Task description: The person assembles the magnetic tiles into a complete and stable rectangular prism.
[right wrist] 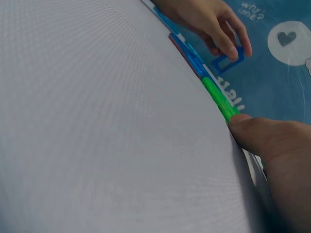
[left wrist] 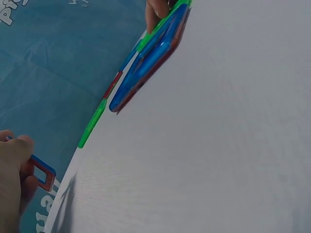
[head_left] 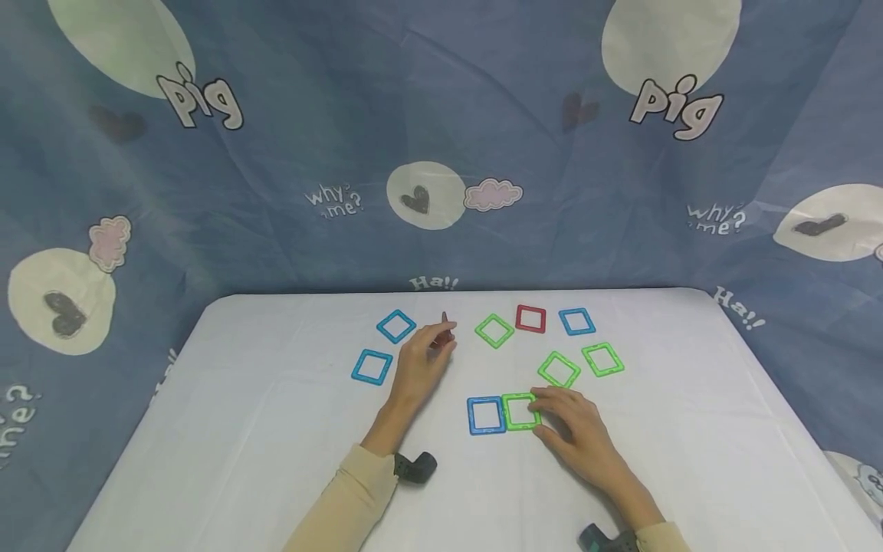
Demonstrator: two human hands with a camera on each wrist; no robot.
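Note:
My left hand (head_left: pixel 416 369) pinches a square magnetic tile frame (left wrist: pixel 47 169) between thumb and fingers, above the back of the table. This tile shows blue with a reddish side in the left wrist view; the head view catches it nearly edge-on. My right hand (head_left: pixel 581 438) grips the right side of a green square tile (head_left: pixel 507 415), thumb at its near corner and fingers at its far one. Against the green tile's left side lies a blue square tile (head_left: pixel 472 418), edge to edge with it on the table. A reddish layer shows under the blue tile in both wrist views.
Two blue tiles (head_left: pixel 355 374) (head_left: pixel 381 328) lie left of my left hand. Behind my right hand are several others: green tiles (head_left: pixel 483 337) (head_left: pixel 545 376) (head_left: pixel 586 354), a red tile (head_left: pixel 520 318) and a blue tile (head_left: pixel 566 322). A blue printed curtain (head_left: pixel 441 253) hangs behind the white table (head_left: pixel 241 429).

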